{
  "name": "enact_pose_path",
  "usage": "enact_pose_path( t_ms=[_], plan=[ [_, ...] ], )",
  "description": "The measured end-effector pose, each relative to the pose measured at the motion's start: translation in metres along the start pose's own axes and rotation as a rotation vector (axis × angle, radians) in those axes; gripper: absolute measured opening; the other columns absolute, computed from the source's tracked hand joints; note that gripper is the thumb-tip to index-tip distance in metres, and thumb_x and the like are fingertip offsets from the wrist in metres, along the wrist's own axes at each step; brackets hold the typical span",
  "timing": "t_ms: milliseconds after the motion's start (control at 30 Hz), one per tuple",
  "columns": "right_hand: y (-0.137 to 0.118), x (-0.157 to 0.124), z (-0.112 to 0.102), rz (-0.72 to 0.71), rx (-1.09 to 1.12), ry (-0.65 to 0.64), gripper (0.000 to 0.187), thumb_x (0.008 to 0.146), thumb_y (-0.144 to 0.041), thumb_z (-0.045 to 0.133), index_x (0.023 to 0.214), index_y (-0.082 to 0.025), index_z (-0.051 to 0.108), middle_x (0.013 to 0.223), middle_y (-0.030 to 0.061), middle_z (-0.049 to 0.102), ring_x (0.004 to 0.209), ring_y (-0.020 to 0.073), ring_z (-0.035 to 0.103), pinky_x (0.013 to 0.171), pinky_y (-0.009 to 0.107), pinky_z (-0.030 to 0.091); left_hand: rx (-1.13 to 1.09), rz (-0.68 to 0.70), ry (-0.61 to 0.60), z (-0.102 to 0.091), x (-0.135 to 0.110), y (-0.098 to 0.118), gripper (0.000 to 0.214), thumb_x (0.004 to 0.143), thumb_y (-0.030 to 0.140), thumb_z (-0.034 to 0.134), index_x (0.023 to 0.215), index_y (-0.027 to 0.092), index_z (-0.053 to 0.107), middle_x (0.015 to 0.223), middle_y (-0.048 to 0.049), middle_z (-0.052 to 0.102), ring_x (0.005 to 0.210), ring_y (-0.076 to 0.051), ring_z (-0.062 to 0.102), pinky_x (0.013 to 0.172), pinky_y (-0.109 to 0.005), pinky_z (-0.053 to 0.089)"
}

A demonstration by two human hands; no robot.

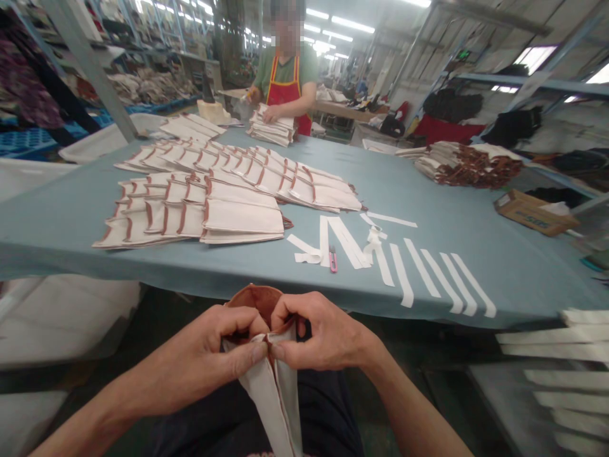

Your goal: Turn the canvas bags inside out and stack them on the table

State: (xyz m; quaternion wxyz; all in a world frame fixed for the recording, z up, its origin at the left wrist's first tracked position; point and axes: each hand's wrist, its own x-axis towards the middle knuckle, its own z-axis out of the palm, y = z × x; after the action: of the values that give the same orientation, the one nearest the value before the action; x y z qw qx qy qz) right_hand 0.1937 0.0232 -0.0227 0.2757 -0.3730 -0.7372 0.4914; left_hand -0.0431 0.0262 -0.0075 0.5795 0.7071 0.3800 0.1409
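Close to my body, in front of the table edge, I hold a cream fabric piece with brown trim (273, 397). It looks like a sewn bag or pouch, with its brown inside showing at the top. My left hand (233, 346) pinches its edge between thumb and fingers. Right beside it, my right hand (309, 333) pinches the same edge, and both thumbs meet at a seam. The lower part of the piece hangs down toward my lap. Pink thread snips (333, 260) lie on the table beyond my hands.
A blue-green table (228, 270) bears overlapping rows of cream, brown-edged pieces (242, 216). White strips (399, 273) lie near its front edge. Across it, a person in a red apron (284, 82) handles a stack (271, 130). A brown-trimmed pile (469, 164) and a cardboard box (533, 212) are at right.
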Motion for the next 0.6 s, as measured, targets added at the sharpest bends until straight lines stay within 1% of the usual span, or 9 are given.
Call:
enact_pose_path(
  t_ms=[133,233,367,500,600],
  plan=[
    [-0.002,0.001,0.003,-0.026,-0.039,0.008,0.018,0.081,-0.023,0.082,0.080,-0.019,0.065,0.071,-0.0086,0.058,0.061,0.0080,0.046,0.058,0.020,0.036,0.034,0.008,0.033,0.002,-0.003,0.001,0.028,0.094,0.041,0.056,0.075,0.020,0.058,0.075,0.0034,0.055,0.071,-0.016,0.049,0.065,-0.025,0.039],
    [-0.009,0.001,0.006,-0.026,-0.063,0.014,0.015,0.080,-0.018,0.079,0.079,-0.020,0.064,0.072,-0.0079,0.060,0.061,0.0081,0.047,0.059,0.020,0.037,0.122,0.024,0.075,0.003,-0.004,0.001,0.026,0.089,0.035,0.055,0.068,0.023,0.049,0.069,0.0054,0.047,0.067,-0.014,0.044,0.060,-0.025,0.035],
    [-0.013,-0.001,0.008,-0.024,-0.012,-0.016,0.013,0.084,-0.018,0.075,0.079,-0.020,0.064,0.073,-0.0061,0.062,0.062,0.0089,0.051,0.058,0.020,0.039,0.191,0.085,0.071,0.003,-0.006,0.002,0.030,0.089,0.030,0.054,0.064,0.024,0.038,0.064,0.0077,0.034,0.059,-0.011,0.033,0.053,-0.026,0.026],
    [-0.012,-0.003,0.005,0.011,0.075,-0.057,0.014,0.088,-0.022,0.076,0.082,-0.019,0.064,0.073,-0.0054,0.063,0.062,0.0090,0.052,0.059,0.019,0.042,0.220,0.170,0.035,0.003,-0.007,0.004,0.033,0.096,0.027,0.049,0.065,0.024,0.037,0.063,0.0079,0.033,0.057,-0.011,0.032,0.053,-0.025,0.026],
    [-0.011,-0.004,0.001,0.045,0.132,-0.104,0.019,0.093,-0.030,0.079,0.087,-0.018,0.067,0.077,-0.0036,0.066,0.066,0.0102,0.056,0.063,0.020,0.046,0.223,0.205,0.083,0.006,-0.007,-0.002,0.031,0.094,0.025,0.049,0.065,0.023,0.040,0.062,0.0078,0.034,0.057,-0.010,0.033,0.053,-0.024,0.026]
  ],
)
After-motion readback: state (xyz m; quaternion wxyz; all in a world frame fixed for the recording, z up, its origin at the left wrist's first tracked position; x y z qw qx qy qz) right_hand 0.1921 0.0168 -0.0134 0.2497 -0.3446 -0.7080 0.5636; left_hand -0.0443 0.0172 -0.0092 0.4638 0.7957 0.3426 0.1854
